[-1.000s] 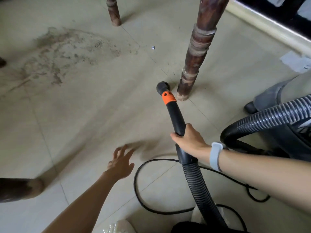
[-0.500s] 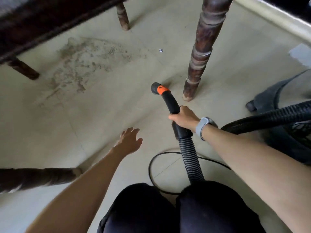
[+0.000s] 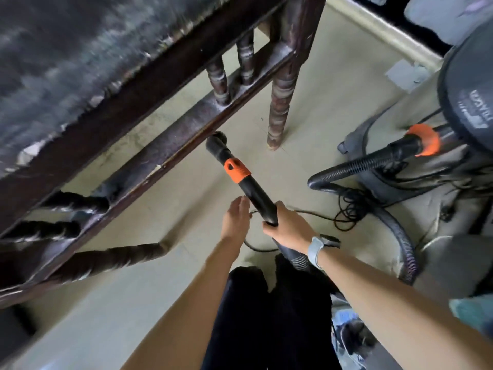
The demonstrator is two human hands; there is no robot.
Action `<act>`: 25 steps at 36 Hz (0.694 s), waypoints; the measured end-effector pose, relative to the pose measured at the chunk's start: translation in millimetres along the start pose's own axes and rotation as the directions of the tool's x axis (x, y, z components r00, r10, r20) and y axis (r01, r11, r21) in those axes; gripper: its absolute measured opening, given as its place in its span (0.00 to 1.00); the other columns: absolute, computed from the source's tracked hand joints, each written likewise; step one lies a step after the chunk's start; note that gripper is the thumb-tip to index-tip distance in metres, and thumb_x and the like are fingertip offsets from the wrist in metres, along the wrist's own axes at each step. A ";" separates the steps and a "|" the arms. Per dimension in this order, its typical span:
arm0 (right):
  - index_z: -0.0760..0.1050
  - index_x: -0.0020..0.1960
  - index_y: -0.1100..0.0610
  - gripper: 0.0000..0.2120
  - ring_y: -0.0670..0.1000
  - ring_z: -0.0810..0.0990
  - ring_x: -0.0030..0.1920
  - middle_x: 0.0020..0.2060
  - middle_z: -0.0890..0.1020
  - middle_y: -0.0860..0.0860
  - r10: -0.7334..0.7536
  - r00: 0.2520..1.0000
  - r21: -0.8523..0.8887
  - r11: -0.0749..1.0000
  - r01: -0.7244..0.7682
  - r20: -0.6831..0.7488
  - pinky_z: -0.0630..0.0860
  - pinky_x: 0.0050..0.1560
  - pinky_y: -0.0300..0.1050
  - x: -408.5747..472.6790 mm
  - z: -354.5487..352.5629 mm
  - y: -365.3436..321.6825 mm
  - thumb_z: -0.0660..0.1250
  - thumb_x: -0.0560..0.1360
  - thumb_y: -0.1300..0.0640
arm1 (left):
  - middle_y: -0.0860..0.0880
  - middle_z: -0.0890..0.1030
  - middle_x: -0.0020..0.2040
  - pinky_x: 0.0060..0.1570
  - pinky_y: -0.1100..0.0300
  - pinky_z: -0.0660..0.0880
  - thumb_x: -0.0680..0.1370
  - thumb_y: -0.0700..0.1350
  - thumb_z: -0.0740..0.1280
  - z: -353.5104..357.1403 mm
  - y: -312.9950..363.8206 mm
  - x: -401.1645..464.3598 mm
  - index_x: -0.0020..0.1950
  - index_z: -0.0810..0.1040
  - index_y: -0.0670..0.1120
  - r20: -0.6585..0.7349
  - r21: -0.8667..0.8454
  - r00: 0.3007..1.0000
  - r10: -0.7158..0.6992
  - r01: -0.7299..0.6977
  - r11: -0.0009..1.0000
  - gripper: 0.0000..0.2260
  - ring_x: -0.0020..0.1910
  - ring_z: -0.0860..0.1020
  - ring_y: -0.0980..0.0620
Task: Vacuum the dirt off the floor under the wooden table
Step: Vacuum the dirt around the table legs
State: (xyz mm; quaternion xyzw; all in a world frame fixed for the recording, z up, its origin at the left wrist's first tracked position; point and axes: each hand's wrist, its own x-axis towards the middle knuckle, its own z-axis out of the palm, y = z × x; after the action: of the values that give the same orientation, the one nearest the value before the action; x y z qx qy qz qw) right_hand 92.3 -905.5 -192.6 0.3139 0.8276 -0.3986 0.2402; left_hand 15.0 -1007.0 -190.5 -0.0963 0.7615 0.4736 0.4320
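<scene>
Nearest the camera, the person's dark-clad legs [image 3: 269,311] filled the lower centre of the head view, both forearms reaching forward above them. The right hand [image 3: 289,229] gripped the wand [image 3: 253,190], fingers and thumb curled round its near end where the ribbed hose [image 3: 400,241] joined; a watch [image 3: 318,248] sat on that wrist. The left hand [image 3: 236,222] lay just left of the wand, fingers straight and together, holding nothing; whether it touched the wand could not be told. The wand's long axis ran from the right hand away and slightly left, past an orange collar [image 3: 236,170], to the nozzle [image 3: 216,141]. The nozzle sat at the near edge of the table rail [image 3: 165,140], just left of the turned leg [image 3: 280,102]. The floor [image 3: 186,198] under the table lay farther and to the left of the nozzle, mostly hidden by the tabletop [image 3: 66,57]; no dirt was clearly visible. Judgement: the next pass needs the nozzle lowered and pushed along that axis beneath the rail, and the right hand is the one placed to drive it. The canister [image 3: 426,145] stood far right, its cord [image 3: 352,212] coiled beside it.
</scene>
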 end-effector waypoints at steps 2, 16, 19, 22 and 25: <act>0.66 0.53 0.59 0.13 0.56 0.79 0.38 0.39 0.77 0.52 0.000 1.000 -0.034 0.999 0.000 0.023 0.73 0.37 0.47 -28.9 -2.2 -10.2 0.64 0.75 0.51 | 0.50 0.77 0.48 0.52 0.52 0.72 0.83 0.50 0.53 -4.6 9.4 -24.1 0.47 0.72 0.52 0.013 -0.065 1.000 -0.024 0.025 0.998 0.10 0.50 0.76 0.47; 0.61 0.49 0.53 0.12 0.54 0.73 0.36 0.39 0.74 0.50 -0.067 0.968 -0.289 0.947 0.138 0.243 0.67 0.35 0.43 -208.3 48.1 -73.8 0.63 0.75 0.49 | 0.42 0.78 0.46 0.50 0.49 0.75 0.82 0.47 0.58 -82.1 -41.1 -185.0 0.57 0.68 0.41 0.042 -0.491 0.911 -0.410 0.376 0.786 0.10 0.44 0.78 0.47; 0.64 0.51 0.55 0.10 0.57 0.77 0.37 0.38 0.75 0.51 -0.111 0.943 -0.298 0.932 0.208 0.313 0.69 0.35 0.44 -233.2 70.9 -82.8 0.62 0.75 0.51 | 0.40 0.78 0.52 0.49 0.50 0.76 0.82 0.48 0.59 -106.0 -67.8 -218.8 0.60 0.68 0.41 0.006 -0.521 0.893 -0.451 0.388 0.760 0.13 0.47 0.78 0.46; 0.59 0.46 0.52 0.11 0.57 0.78 0.36 0.33 0.72 0.49 -0.164 0.923 -0.295 0.915 0.274 0.347 0.74 0.36 0.46 -260.1 97.4 -93.7 0.61 0.74 0.49 | 0.39 0.78 0.54 0.49 0.48 0.77 0.82 0.48 0.59 -130.9 -94.0 -252.3 0.64 0.67 0.40 -0.020 -0.581 0.882 -0.471 0.372 0.724 0.15 0.49 0.79 0.43; 0.62 0.49 0.54 0.11 0.56 0.76 0.35 0.37 0.75 0.51 -0.191 0.906 -0.323 0.890 0.322 0.377 0.77 0.39 0.49 -280.5 121.3 -110.8 0.61 0.75 0.48 | 0.40 0.78 0.46 0.46 0.49 0.77 0.82 0.45 0.58 -158.8 -107.2 -279.8 0.57 0.69 0.39 -0.043 -0.639 0.888 -0.458 0.328 0.696 0.10 0.44 0.79 0.43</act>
State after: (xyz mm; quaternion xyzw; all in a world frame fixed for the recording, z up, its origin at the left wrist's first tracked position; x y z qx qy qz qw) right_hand 224.2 -1149.5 -23.2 0.0754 0.8701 -0.3078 0.3775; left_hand 154.8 -1265.3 -21.0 -0.4396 0.5652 0.5793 0.3896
